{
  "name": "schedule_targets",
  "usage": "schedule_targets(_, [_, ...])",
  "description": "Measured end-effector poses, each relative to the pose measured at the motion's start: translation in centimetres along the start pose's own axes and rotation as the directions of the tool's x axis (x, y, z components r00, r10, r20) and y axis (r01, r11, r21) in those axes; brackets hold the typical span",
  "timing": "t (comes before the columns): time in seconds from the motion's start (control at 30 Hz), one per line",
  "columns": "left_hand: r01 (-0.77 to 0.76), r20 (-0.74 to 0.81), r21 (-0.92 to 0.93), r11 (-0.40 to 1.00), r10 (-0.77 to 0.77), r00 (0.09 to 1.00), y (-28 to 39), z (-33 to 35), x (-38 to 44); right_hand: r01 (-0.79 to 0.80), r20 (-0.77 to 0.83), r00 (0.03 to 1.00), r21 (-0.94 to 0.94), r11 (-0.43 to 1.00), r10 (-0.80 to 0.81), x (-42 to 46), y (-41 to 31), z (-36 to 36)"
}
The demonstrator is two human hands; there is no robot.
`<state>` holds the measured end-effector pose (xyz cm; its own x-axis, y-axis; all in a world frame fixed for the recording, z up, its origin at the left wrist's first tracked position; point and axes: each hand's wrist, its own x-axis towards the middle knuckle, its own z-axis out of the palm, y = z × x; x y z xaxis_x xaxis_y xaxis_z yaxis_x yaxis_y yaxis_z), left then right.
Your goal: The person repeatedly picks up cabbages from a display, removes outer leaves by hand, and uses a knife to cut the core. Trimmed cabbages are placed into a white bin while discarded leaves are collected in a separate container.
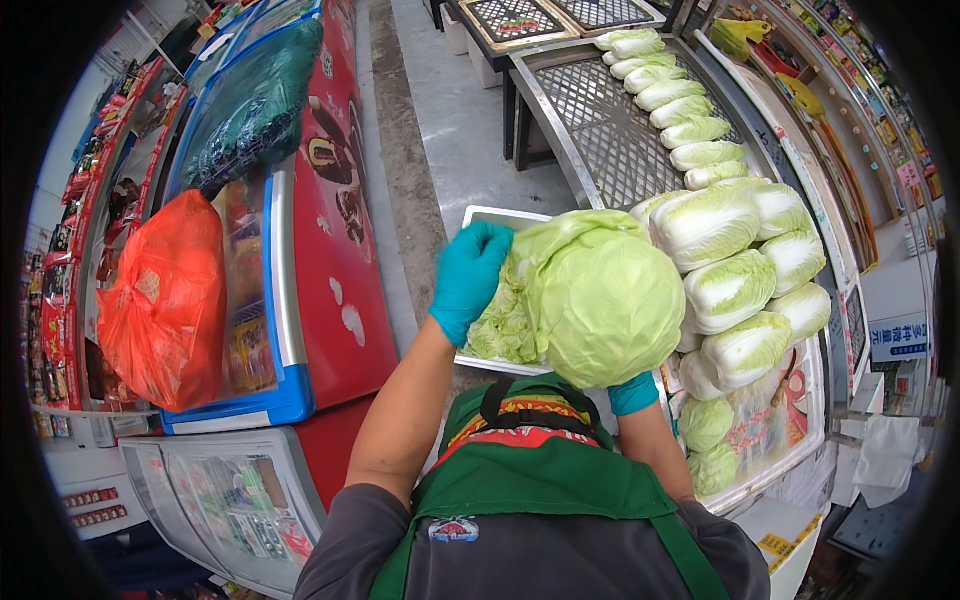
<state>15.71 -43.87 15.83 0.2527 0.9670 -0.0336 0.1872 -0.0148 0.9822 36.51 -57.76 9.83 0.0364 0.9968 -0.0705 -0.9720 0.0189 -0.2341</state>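
A large pale green cabbage [611, 300] rests on my right hand [634, 394], whose blue-green glove shows only below it; the fingers are hidden behind the head. My left hand [471, 274], in a matching glove, has its fingers closed on a loose outer leaf [529, 244] at the cabbage's left side. Beneath, a white foam box [487, 217] holds torn green leaves [502, 322]. Just right of the cabbage lies a pile of napa cabbages [731, 289], with a row of smaller ones [675, 101] running away along a mesh rack.
Left stands a red chest freezer [345, 225] with a red plastic bag [169, 300] and a dark green net bundle [255, 112] on top. A metal-framed mesh rack [600, 112] is ahead right. Two round cabbages [705, 442] lie near my right forearm.
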Motion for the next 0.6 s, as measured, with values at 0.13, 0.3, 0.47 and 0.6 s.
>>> schedule_targets(0.13, [0.161,0.082,-0.168,0.973,-0.149,0.985,-2.2,-0.8,-1.7,-0.072,-0.039,0.997,-0.081,0.994,0.069,-1.3,-0.3,-1.1])
schedule_targets(0.3, [-0.06,0.229,-0.08,0.995,0.077,0.97,3.9,0.8,-5.9,-0.186,0.009,0.982,-0.041,0.982,0.186,-4.3,-1.0,-3.3])
schedule_targets(0.47, [-0.072,0.345,0.139,0.988,0.02,0.938,5.4,2.8,-8.1,-0.292,-0.32,0.924,-0.241,0.926,0.208,-8.1,-1.4,-2.4])
schedule_targets(0.6, [0.051,0.317,0.08,0.995,-0.074,0.946,4.4,3.3,-8.2,-0.406,-0.227,0.906,-0.234,0.883,0.357,-8.1,-5.3,-2.4])
